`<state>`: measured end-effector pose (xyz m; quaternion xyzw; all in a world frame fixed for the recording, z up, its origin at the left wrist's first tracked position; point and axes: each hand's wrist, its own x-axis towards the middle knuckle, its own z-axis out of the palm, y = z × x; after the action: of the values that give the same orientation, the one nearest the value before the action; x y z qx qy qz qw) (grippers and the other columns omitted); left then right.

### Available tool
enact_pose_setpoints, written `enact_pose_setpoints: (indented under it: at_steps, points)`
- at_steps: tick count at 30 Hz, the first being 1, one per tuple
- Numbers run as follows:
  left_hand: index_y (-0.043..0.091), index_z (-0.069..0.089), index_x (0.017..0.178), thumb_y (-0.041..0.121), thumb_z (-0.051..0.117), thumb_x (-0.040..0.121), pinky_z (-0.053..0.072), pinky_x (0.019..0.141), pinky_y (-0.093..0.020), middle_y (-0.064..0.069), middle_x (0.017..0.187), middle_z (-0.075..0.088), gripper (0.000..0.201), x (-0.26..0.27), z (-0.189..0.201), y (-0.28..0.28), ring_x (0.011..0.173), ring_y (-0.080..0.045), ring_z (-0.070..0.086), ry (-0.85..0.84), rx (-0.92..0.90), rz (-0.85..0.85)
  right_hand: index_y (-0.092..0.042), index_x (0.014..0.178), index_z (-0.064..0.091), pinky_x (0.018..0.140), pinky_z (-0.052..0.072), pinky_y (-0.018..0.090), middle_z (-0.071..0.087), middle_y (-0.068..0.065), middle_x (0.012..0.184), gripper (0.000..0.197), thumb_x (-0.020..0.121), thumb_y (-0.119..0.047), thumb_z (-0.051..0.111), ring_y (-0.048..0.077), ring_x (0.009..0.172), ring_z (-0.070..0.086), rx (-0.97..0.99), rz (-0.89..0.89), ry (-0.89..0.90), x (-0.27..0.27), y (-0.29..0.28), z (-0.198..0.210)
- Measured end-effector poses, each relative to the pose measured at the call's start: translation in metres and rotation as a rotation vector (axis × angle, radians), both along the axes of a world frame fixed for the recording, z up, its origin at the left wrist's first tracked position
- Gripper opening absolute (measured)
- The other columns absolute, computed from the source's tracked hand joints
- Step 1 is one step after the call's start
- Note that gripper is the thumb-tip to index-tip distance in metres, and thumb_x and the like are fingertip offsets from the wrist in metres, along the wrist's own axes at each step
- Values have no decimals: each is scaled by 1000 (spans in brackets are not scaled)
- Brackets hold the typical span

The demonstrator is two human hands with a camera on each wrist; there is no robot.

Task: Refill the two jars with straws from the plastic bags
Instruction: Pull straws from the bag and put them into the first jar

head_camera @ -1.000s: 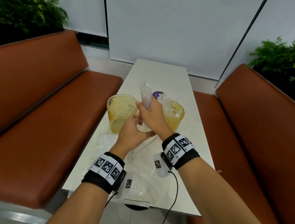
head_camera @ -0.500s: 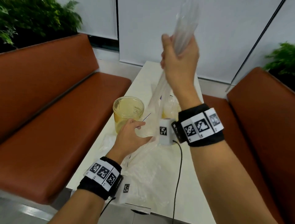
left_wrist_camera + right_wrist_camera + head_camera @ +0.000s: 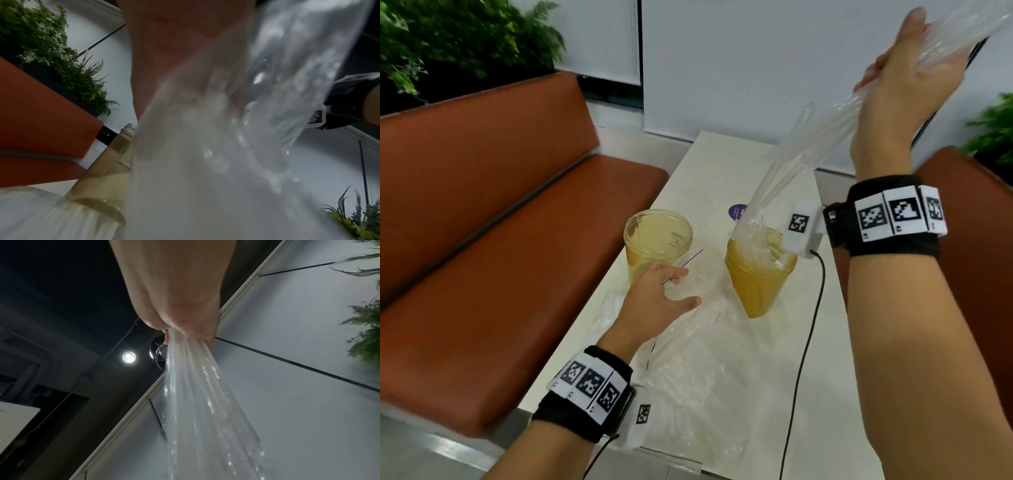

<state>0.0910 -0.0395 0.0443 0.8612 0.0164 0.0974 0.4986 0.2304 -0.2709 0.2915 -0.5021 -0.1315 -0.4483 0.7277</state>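
Note:
Two amber see-through jars stand on the white table (image 3: 722, 161). The left jar (image 3: 657, 236) (image 3: 102, 170) holds only a few straws; the right jar (image 3: 756, 277) has several poking out of its mouth. My right hand (image 3: 907, 68) (image 3: 180, 305) is raised high at the upper right and grips a long bundle of clear straws (image 3: 808, 147) (image 3: 195, 402), which slants down toward the right jar. My left hand (image 3: 664, 294) (image 3: 174, 40) rests with spread fingers on a crumpled plastic bag (image 3: 705, 377) (image 3: 205, 162) beside the left jar.
Brown padded benches (image 3: 500, 240) flank the narrow table on both sides. A purple round sticker (image 3: 738, 212) lies behind the jars. A black cable (image 3: 804, 342) hangs from my right wrist across the table. Plants (image 3: 448, 41) stand behind the benches.
My right hand pulled the straw bundle up out of the bag, then swung it higher and to the right. My left hand stayed on the bag by the left jar.

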Motion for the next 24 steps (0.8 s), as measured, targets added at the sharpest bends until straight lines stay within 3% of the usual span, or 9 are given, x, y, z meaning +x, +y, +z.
enact_pose_setpoints:
  at_steps: [4, 8, 10, 12, 15, 16, 20, 24]
  points:
    - [24, 69, 121, 32, 88, 71, 50, 98, -33, 9, 108, 60, 54, 0, -1, 1, 107, -7, 59, -6, -5, 10, 16, 113, 48, 48, 45, 30, 53, 8, 64, 37, 98, -15, 63, 19, 49, 49, 12, -44, -72, 7, -10, 2]
    - [25, 70, 120, 34, 88, 71, 48, 94, -27, 9, 106, 60, 53, 0, 0, 0, 106, -7, 59, -11, -13, 16, 19, 126, 44, 47, 46, 30, 56, 13, 75, 55, 96, -21, 66, 19, 51, 50, -65, -108, -59, 10, -8, -15]
    - [26, 70, 120, 34, 88, 71, 47, 91, -25, 10, 105, 60, 53, -1, 2, -1, 105, -7, 58, -20, -9, 16, 21, 132, 41, 48, 48, 30, 61, 9, 76, 67, 94, -28, 68, 20, 53, 54, -104, -122, -19, 12, -5, -31]
    - [26, 70, 119, 34, 87, 71, 48, 91, -26, 10, 104, 60, 52, -1, 3, -2, 105, -8, 58, -27, -4, 15, 13, 133, 47, 52, 54, 36, 67, 6, 82, 66, 94, -35, 70, 25, 59, 61, -121, -94, 33, 14, -2, -50]
    - [28, 70, 119, 36, 87, 72, 49, 91, -28, 10, 104, 60, 51, -1, 4, -2, 105, -9, 58, -24, 5, 11, -10, 129, 54, 68, 60, 54, 71, 17, 97, 52, 92, -43, 72, 42, 78, 69, -172, -80, 108, 19, 0, -75]
    - [28, 70, 119, 36, 87, 72, 50, 91, -28, 10, 104, 60, 51, -1, 4, -2, 105, -9, 58, -23, 4, 10, -8, 128, 54, 66, 60, 52, 71, 16, 95, 52, 92, -41, 72, 40, 76, 69, -179, -73, 137, 21, 1, -83]
    - [28, 71, 119, 35, 87, 72, 51, 92, -28, 10, 105, 60, 50, -2, 7, -3, 104, -8, 58, -28, -3, 10, 7, 128, 50, 51, 50, 29, 64, 5, 81, 55, 93, -31, 68, 17, 58, 59, -192, -26, 250, 27, 4, -118]
    - [29, 71, 118, 35, 86, 72, 51, 91, -27, 10, 105, 60, 49, -2, 10, -5, 102, -4, 58, -36, -15, 10, -2, 119, 57, 57, 54, 30, 65, 12, 88, 37, 95, -28, 69, 17, 66, 62, -290, 14, 394, 29, 6, -151]
